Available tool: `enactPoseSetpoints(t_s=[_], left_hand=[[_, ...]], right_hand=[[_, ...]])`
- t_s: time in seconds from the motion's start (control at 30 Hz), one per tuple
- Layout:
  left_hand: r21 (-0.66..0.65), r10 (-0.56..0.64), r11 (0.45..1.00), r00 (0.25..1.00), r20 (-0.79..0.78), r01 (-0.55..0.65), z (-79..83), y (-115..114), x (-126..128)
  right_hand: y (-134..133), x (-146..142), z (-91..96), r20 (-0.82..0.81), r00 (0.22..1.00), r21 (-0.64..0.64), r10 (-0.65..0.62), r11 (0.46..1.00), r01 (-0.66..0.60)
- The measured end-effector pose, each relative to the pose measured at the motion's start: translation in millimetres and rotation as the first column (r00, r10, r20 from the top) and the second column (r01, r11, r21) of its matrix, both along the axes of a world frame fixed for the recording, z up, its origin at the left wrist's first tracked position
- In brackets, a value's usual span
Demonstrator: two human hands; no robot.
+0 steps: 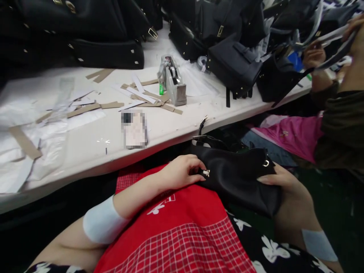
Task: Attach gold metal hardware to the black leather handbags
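A black leather-look handbag (233, 174) lies across my lap, its smooth side facing up. At its left end, my left hand (184, 172) has thumb and fingers pinched together beside a small gold fitting (208, 173). Something small and white shows at those fingertips, too small to name. My right hand (284, 182) grips the bag's right end, thumb on top and the other fingers mostly hidden underneath. Near that thumb sits a gold D-ring (265, 163). A thin black strap with a metal end (203, 122) sticks up from the bag's far side by the table edge.
The white table (176, 125) carries a patterned phone (135, 129), a tape dispenser (176, 85), cardboard and paper strips (148, 94), and clear plastic (42, 151). Several black bags (108, 53) line the back. At right, another person's hand (314, 55) holds a strap above a bag.
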State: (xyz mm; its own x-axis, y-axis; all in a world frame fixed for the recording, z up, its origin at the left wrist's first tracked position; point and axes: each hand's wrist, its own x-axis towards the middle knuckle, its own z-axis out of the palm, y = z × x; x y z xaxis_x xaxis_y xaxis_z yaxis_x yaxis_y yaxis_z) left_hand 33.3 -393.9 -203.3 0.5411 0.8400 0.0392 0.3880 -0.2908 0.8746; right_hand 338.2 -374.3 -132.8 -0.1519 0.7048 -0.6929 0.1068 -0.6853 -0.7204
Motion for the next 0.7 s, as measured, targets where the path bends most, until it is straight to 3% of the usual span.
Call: enactPoseSetpoints(t_s=[0.2, 0.27, 0.37, 0.53, 0.63, 0.7], left_hand=[[-0.091, 0.064, 0.994, 0.998, 0.009, -0.063, -4.3, -3.6, 0.5], [0.004, 0.072, 0.997, 0.997, -0.035, -0.072, -3.0, -4.4, 0.0], [0.233, 0.053, 0.973, 0.971, -0.232, 0.002, 3.9, -4.9, 0.4], [0.333, 0.047, 0.919, 0.781, -0.623, 0.210, 21.4, -8.3, 8.9], [0.336, 0.051, 0.895, 0.679, -0.732, 0.294, 23.6, -13.0, 15.7], [0.361, 0.081, 0.882, 0.657, -0.750, 0.304, 19.6, -15.9, 17.6]], right_hand=[[7.6, -2.7, -1.4, 0.011, 1.000, -0.002, 0.007, 1.000, -0.007], [9.9, -5.4, -0.8, -0.006, 0.999, -0.003, 0.040, 0.999, -0.040], [15.1, -8.1, -0.9, 0.008, 0.993, 0.012, 0.116, 0.993, -0.116], [23.0, -13.0, -0.7, 0.018, 0.978, 0.022, 0.210, 0.977, -0.210], [25.2, -19.4, 0.9, -0.020, 0.971, 0.018, 0.239, 0.971, -0.239], [26.0, -23.8, 1.1, -0.042, 0.967, 0.008, 0.252, 0.968, -0.252]])
